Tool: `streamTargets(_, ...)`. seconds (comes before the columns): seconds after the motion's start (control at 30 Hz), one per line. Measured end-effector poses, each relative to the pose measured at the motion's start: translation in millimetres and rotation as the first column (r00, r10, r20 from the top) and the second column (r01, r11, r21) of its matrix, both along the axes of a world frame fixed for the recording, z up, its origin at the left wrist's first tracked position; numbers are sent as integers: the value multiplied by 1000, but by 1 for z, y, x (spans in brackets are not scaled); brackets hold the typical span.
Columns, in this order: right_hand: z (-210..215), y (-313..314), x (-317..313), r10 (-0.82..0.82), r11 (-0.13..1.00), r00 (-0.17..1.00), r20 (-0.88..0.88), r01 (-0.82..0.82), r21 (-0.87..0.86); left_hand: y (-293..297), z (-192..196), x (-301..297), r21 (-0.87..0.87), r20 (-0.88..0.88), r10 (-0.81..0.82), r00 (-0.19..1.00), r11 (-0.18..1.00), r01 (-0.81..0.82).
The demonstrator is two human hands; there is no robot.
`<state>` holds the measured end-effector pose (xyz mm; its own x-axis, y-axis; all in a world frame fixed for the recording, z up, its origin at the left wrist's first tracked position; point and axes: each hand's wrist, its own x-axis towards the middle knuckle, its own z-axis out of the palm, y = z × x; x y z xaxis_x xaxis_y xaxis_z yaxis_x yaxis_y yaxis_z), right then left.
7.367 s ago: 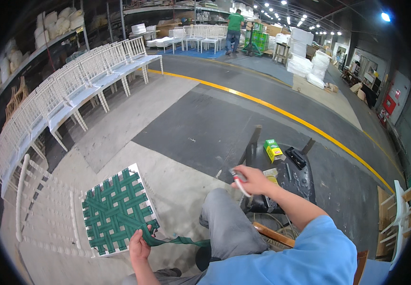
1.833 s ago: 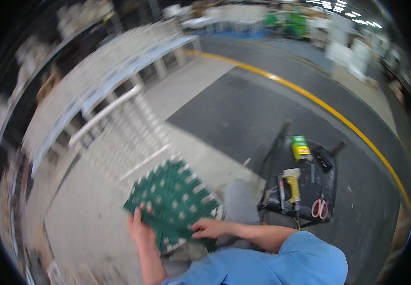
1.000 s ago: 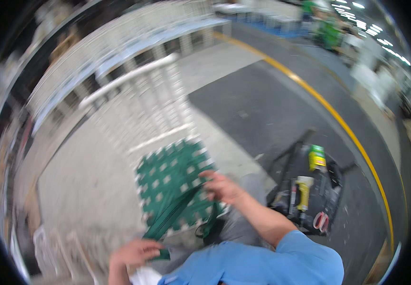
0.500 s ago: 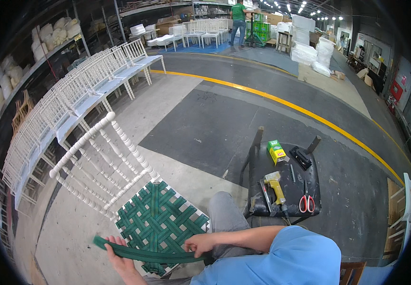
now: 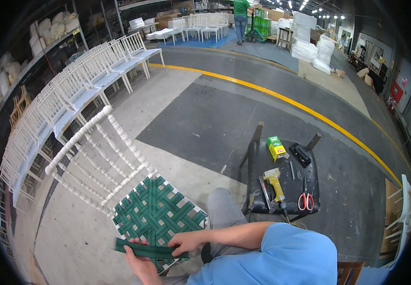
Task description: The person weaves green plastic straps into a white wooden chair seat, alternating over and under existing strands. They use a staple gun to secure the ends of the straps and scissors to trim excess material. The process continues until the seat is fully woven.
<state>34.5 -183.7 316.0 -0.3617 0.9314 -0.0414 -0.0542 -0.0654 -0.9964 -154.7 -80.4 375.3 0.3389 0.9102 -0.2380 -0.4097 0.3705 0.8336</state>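
Because the green webbing strip (image 5: 151, 250) has to stay taut and flat, both hands pinch it: the left hand (image 5: 141, 262) grips its left part, the right hand (image 5: 185, 242) clasps the right end, fingers closed on it. It lies across the near edge of the woven seat (image 5: 158, 213) of the white chair (image 5: 105, 166). A staple gun (image 5: 275, 183) and scissors (image 5: 305, 198) wait on the dark surface (image 5: 267, 161), within reach.

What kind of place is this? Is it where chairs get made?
Probably a chair workshop or factory. Long rows of white chairs line the floor, both hands hold a green strap over a chair's woven seat, and tools like a staple gun lie nearby.
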Motion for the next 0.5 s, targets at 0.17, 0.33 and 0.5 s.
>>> streamTargets(0.17, -17, -5, 4, -21, 998, 999, 31, 23, -64, -7, -41, -23, -54, -143, -134, 981, 990, 128)
streamTargets(0.33, -25, -7, 28, -79, 997, 931, 356, 72, 31, 20, -86, -7, -33, -452, -43, 891, 999, 32)
streamTargets(0.5, -33, -31, 29, 29, 918, 970, 242, 70, -391, 49, -115, -29, -197, -567, -203, 798, 974, 108)
